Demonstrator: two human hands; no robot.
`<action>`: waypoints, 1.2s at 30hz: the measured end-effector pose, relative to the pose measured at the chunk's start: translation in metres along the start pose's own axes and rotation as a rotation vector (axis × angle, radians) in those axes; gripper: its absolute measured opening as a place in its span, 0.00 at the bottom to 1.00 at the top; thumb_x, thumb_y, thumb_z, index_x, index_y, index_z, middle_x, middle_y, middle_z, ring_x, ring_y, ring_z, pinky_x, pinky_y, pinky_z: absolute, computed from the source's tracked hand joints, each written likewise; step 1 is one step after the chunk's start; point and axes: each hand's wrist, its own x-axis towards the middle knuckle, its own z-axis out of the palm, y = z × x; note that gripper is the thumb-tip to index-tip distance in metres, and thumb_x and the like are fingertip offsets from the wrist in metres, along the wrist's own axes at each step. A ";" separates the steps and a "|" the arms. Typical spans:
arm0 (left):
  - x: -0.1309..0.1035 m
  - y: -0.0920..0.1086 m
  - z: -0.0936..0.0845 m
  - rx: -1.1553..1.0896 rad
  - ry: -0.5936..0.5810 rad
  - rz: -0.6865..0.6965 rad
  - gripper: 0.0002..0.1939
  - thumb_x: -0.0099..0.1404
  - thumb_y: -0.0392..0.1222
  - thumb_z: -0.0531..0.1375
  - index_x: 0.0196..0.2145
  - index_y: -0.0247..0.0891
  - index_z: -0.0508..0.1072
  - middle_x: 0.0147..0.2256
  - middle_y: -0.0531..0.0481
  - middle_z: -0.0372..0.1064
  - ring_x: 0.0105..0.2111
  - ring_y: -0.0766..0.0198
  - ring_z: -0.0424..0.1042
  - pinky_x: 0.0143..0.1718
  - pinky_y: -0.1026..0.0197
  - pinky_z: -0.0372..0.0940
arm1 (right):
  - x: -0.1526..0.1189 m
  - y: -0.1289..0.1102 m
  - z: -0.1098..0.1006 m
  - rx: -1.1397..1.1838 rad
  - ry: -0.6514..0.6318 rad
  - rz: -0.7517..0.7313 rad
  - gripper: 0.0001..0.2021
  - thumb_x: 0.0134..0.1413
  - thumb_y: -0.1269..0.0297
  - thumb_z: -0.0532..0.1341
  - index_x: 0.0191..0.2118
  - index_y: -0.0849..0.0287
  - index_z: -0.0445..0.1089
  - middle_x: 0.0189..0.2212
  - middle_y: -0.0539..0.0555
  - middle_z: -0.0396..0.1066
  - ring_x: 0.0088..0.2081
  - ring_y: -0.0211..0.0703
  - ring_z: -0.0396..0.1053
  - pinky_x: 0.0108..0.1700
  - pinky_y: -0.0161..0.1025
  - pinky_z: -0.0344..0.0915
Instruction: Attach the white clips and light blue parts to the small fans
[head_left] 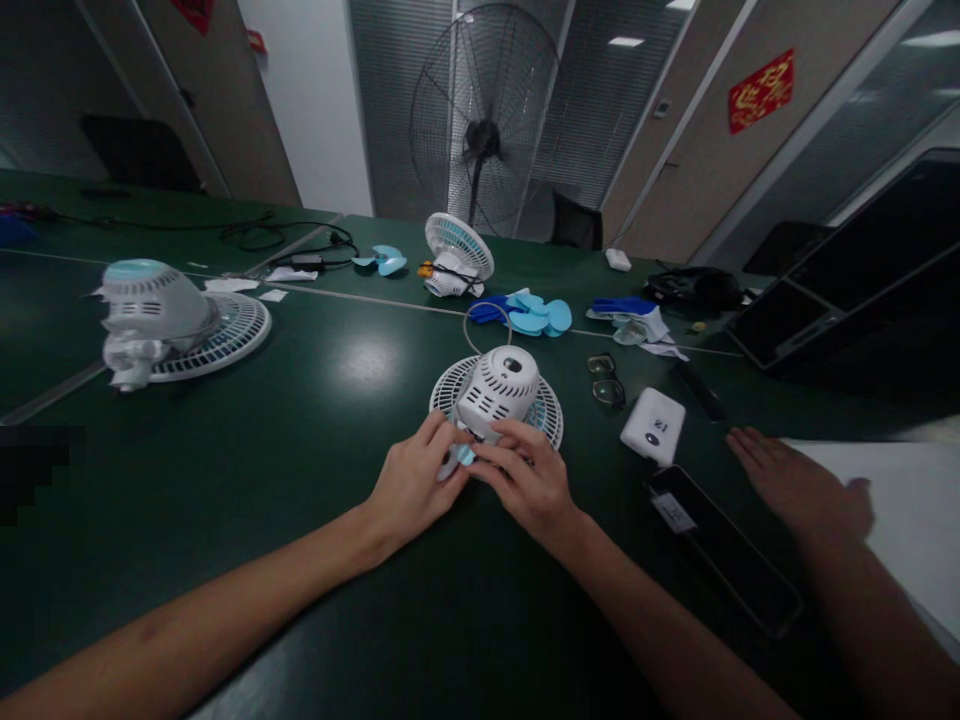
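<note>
A small white fan (499,385) lies grille-down on the dark green table, its vented motor housing facing up. Both hands meet at the near end of the fan. My left hand (420,475) has its fingers closed round the white base part beside a small light-blue piece (466,455). From the right, my right hand (529,475) presses its fingertips together on the same end, touching the light-blue piece and the housing. The fingertips partly hide the spot where they meet.
Another white fan (161,320) lies at the left. Behind are a small fan (454,255), blue blades (536,313) and gloves (634,320). On the right are glasses (606,380), a white power bank (654,425), a black case (724,550) and another person's hand (806,490).
</note>
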 end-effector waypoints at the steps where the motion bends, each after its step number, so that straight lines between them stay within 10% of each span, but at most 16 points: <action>1: 0.000 0.000 0.000 -0.001 0.002 0.002 0.09 0.71 0.39 0.60 0.48 0.41 0.69 0.44 0.48 0.67 0.37 0.59 0.75 0.36 0.57 0.74 | 0.002 -0.002 0.001 0.000 0.014 0.016 0.08 0.66 0.69 0.67 0.49 0.55 0.76 0.51 0.58 0.71 0.38 0.40 0.76 0.39 0.40 0.81; 8: 0.001 0.000 -0.001 -0.010 -0.003 0.011 0.08 0.71 0.38 0.60 0.48 0.42 0.69 0.45 0.48 0.67 0.38 0.59 0.75 0.36 0.57 0.73 | 0.005 -0.007 -0.001 -0.005 0.016 0.031 0.05 0.64 0.70 0.67 0.44 0.56 0.76 0.53 0.59 0.71 0.37 0.40 0.76 0.38 0.40 0.81; 15: 0.001 0.001 -0.001 -0.002 0.000 0.004 0.09 0.70 0.38 0.61 0.47 0.41 0.69 0.44 0.48 0.67 0.36 0.59 0.74 0.33 0.58 0.71 | -0.003 0.007 -0.005 0.054 -0.055 0.054 0.15 0.65 0.69 0.65 0.50 0.36 0.78 0.54 0.53 0.73 0.38 0.43 0.78 0.36 0.40 0.82; 36: 0.001 0.002 -0.001 0.007 -0.004 0.010 0.08 0.71 0.40 0.60 0.48 0.42 0.69 0.44 0.48 0.67 0.36 0.59 0.75 0.35 0.57 0.73 | -0.013 0.009 0.003 0.097 -0.072 0.125 0.10 0.70 0.64 0.63 0.49 0.38 0.77 0.56 0.54 0.73 0.45 0.49 0.79 0.35 0.44 0.82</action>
